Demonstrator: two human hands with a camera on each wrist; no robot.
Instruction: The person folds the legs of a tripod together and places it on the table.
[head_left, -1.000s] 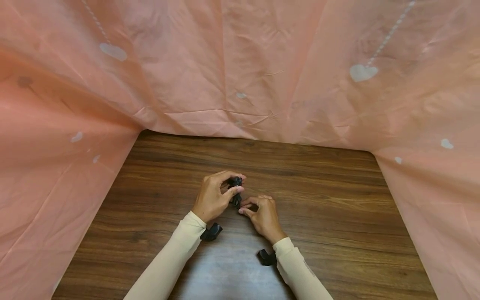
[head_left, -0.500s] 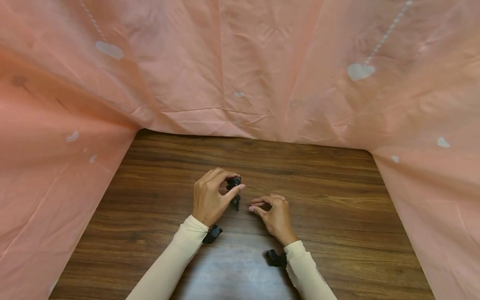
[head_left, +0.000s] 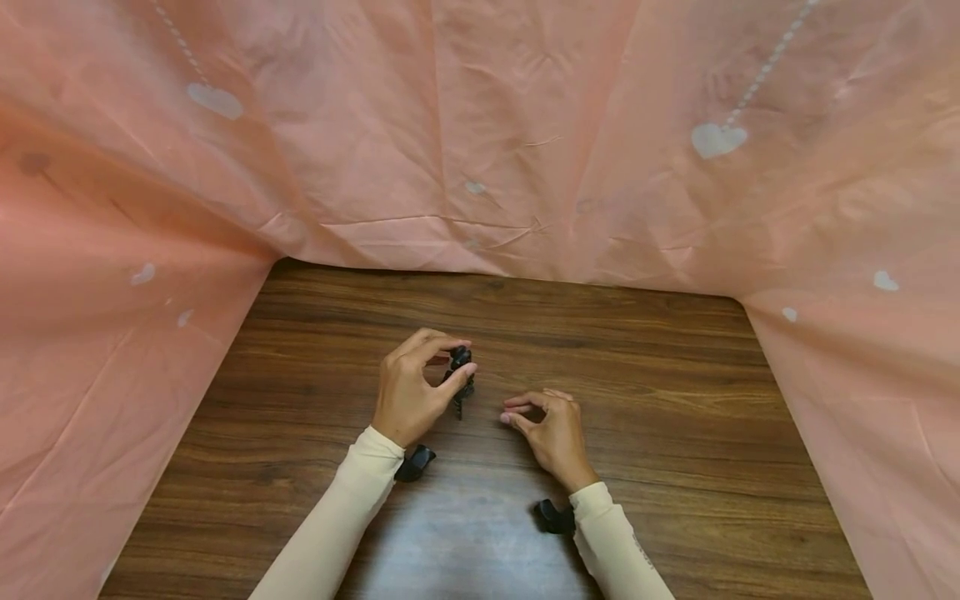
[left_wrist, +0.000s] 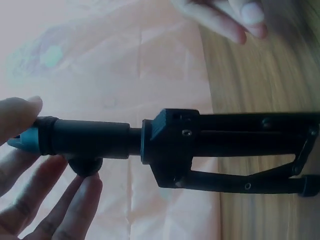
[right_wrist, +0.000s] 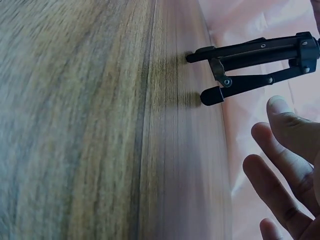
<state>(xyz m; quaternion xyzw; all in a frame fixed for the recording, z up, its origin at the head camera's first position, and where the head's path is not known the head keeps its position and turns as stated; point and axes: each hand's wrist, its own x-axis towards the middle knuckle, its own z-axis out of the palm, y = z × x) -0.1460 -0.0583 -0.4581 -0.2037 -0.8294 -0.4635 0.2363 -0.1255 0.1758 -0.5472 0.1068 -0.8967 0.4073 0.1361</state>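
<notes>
A small black tripod (head_left: 459,385) stands roughly upright over the table, its top pinched between the thumb and fingers of my left hand (head_left: 412,387). In the left wrist view the tripod (left_wrist: 167,137) shows a round knob on its neck and hinged legs. One leg angles slightly out from the others on a brace. The right wrist view shows its feet close to the wood; whether they touch it I cannot tell. My right hand (head_left: 553,433) is apart from the tripod, to its right, with loosely bent fingers (right_wrist: 275,185) and nothing between them.
The brown wood-grain table (head_left: 675,417) lies under both hands. A pink curtain (head_left: 510,142) with pale hearts encloses its back and sides. Black wrist cameras sit on the left wrist (head_left: 416,463) and right wrist (head_left: 553,517).
My right hand has come off the lower part of the tripod and moved right. My left hand has shifted slightly left with the tripod.
</notes>
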